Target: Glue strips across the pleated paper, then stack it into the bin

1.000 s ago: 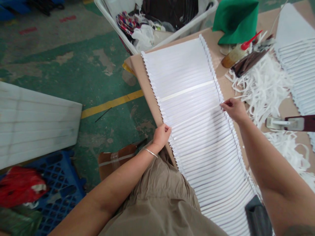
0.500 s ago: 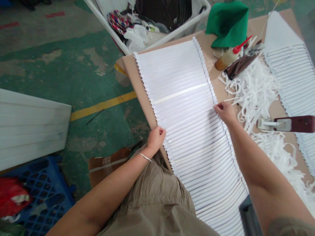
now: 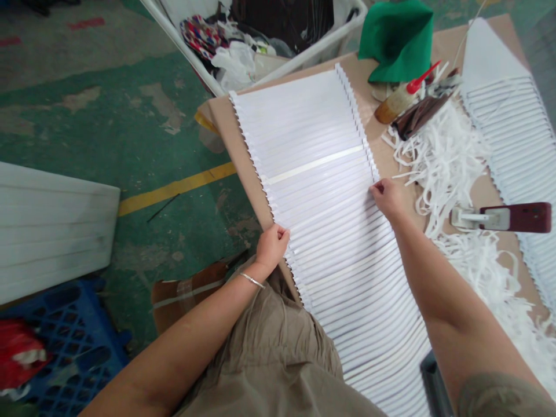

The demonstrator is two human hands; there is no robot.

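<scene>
Left hand [image 3: 272, 246] pinched the left edge of the white sheet [image 3: 321, 121], fingertips together; right hand [image 3: 388, 200] seemed to pinch the opposite edge; the white sheet lay ridged along the brown table [image 3: 240, 150], between the hands and beyond; doing this well likely called for even tension, both grips matched to one ridge, and no crushing of the jagged edges; out past the right hand lay white scraps [image 3: 452, 153], a stapler [image 3: 516, 218] and a bottle [image 3: 393, 107]; past the table's far end stood a bin [image 3: 291, 62].
</scene>
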